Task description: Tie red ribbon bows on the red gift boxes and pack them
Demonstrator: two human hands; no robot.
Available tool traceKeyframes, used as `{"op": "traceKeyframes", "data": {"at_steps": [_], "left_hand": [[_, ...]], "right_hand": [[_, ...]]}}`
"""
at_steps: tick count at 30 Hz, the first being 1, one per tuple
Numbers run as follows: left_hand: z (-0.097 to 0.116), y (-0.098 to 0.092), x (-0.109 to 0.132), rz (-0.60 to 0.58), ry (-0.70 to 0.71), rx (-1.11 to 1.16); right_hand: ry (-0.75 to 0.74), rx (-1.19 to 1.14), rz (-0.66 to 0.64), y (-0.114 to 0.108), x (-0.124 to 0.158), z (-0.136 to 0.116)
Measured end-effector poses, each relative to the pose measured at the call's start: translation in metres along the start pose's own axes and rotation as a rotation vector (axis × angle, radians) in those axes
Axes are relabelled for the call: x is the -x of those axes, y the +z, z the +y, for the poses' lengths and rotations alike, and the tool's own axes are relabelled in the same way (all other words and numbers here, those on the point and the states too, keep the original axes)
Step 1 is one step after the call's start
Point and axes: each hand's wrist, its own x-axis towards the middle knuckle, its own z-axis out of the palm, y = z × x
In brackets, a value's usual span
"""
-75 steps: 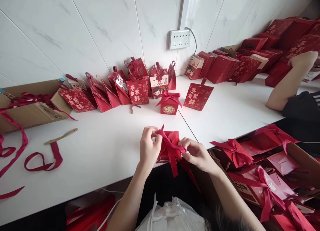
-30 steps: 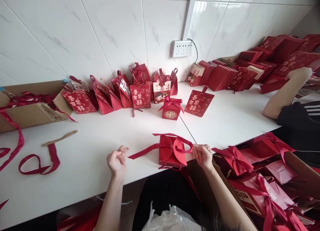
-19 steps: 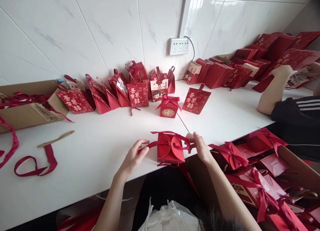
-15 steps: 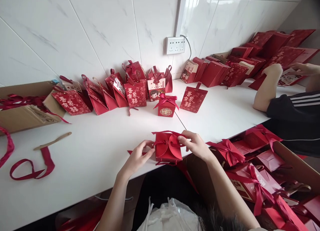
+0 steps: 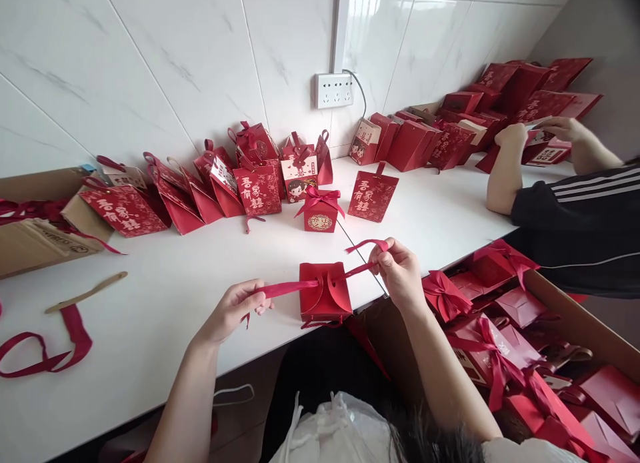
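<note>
A small red gift box (image 5: 325, 307) stands at the table's front edge, its rounded top flaps folded together. A red ribbon (image 5: 287, 289) passes through the flaps and stretches out to both sides. My left hand (image 5: 235, 307) is closed on the ribbon's left end, out to the left of the box. Above and right of the box, my right hand (image 5: 397, 268) pinches the other end, with a short tail sticking out past the fingers. Behind the box is a finished-looking red box with a bow (image 5: 320, 213), beside an upright red box with white characters (image 5: 373, 195).
Several red gift boxes (image 5: 260, 191) line the tiled wall under a socket (image 5: 334, 91). Left are a carton of ribbons (image 5: 45, 249), a wooden stick (image 5: 87, 293) and loose ribbon (image 5: 80, 336). A carton of boxes (image 5: 590, 303) stands right. Another person's hands (image 5: 565, 128) handle boxes.
My hands have moved apart from the box, drawing the ribbon ends outward to left and right. The view has shifted slightly to the right.
</note>
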Motion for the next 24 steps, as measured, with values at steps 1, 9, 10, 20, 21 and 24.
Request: {"op": "traceKeyframes", "data": {"at_steps": [1, 9, 10, 20, 21, 24], "left_hand": [[0.001, 0.000, -0.001, 0.021, 0.024, 0.008], [0.025, 0.009, -0.005, 0.304, 0.104, 0.275], [0.029, 0.011, -0.006, 0.319, 0.112, 0.299], [0.070, 0.019, -0.031, 0.221, 0.322, 0.354], [0.074, 0.022, -0.035, 0.188, 0.348, 0.365], [0.086, 0.032, -0.044, 0.097, 0.406, 0.405]], "right_hand": [[-0.017, -0.002, 0.011, 0.000, 0.000, -0.001], [-0.081, -0.084, 0.079, -0.003, -0.002, -0.012], [-0.096, -0.045, 0.095, -0.003, -0.002, -0.014], [-0.231, 0.358, 0.005, 0.025, -0.025, -0.046], [-0.246, 0.361, -0.028, 0.028, -0.027, -0.048], [-0.296, 0.407, -0.087, 0.036, -0.032, -0.051]]}}
